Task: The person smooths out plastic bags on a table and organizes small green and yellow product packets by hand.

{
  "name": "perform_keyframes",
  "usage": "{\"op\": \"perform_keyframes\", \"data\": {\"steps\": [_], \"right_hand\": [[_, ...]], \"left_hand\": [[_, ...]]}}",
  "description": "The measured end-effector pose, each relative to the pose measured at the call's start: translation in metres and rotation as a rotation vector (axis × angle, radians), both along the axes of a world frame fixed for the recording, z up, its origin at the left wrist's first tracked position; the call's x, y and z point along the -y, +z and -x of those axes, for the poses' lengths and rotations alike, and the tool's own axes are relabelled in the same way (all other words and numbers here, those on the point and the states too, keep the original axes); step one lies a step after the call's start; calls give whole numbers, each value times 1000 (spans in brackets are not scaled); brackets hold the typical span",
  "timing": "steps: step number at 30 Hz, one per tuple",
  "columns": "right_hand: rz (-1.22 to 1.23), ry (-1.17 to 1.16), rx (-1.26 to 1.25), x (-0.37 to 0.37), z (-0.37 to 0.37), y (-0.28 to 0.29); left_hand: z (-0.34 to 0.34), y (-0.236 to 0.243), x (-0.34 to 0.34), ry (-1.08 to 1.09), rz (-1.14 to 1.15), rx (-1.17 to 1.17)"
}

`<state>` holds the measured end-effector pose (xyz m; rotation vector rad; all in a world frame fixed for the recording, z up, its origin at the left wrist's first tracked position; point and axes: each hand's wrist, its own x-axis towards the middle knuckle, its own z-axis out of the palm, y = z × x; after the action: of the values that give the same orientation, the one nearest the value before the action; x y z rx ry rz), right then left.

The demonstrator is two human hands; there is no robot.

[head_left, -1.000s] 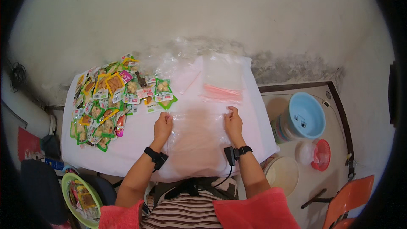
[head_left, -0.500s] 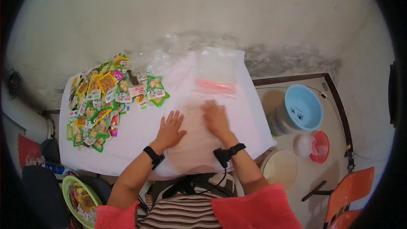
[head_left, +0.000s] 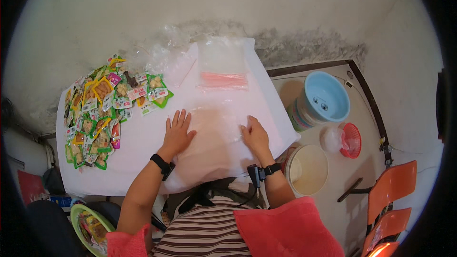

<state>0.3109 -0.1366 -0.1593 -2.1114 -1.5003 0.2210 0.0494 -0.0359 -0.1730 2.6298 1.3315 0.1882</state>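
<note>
A large clear plastic bag [head_left: 216, 138] lies flat on the white-covered table [head_left: 138, 162] in front of me. My left hand [head_left: 177, 132] presses flat on its left part, fingers spread. My right hand [head_left: 255, 134] rests palm down on its right edge. Both wrists wear black bands. Further back lies a clear packet with a pink band [head_left: 223, 80] across it. A heap of small colourful snack packets [head_left: 102, 109] covers the table's left side.
Crumpled clear plastic [head_left: 166, 54] lies at the table's far edge by the wall. To the right stand a blue basin on a stack [head_left: 323, 102], a red basket [head_left: 351, 140], a cream bucket [head_left: 308, 169] and orange chairs [head_left: 390, 200]. A green bowl of packets [head_left: 90, 226] sits lower left.
Both hands slid over the clear bag: together toward its middle half a second ago, now apart again and nearer me, pressed flat on its left and right parts.
</note>
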Motion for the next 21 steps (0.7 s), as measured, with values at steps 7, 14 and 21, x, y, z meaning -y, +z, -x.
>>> {"op": "perform_keyframes", "data": {"steps": [7,14,21], "right_hand": [[-39,-2,-468,11,-14,-23],[42,-78,-348,11,-19,-14],[77,-103,-674,7,-23,-29]], "left_hand": [[-4,-7,-3,-2,-22,13],[-17,7,5,53,-55,-50],[-37,5,40,-196,-3,46]]}}
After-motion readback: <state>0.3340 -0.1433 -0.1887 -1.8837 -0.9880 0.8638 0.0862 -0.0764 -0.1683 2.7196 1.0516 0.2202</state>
